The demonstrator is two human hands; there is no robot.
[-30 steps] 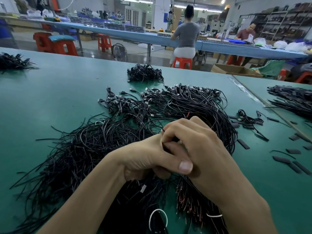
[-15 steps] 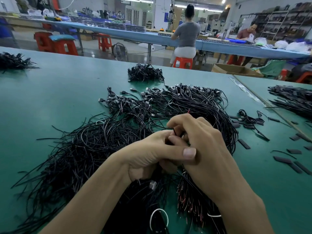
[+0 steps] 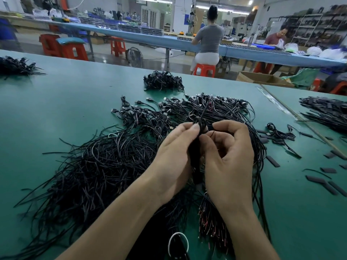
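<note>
Raised and slightly parted since the earlier frame: both hands. Cable: black, thin, coiled, held just above the pile on the table. Coil is pinched by left hand; loose end is gripped by right hand. Judged light, limp, springy; best gripped at the coil.

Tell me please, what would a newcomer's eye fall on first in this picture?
First come the left hand and right hand in the centre, both pinching one black cable held up between them. Under and around them, a large heap of black cables sprawls over the green table. Short flat black sleeves lie scattered at the right.
</note>
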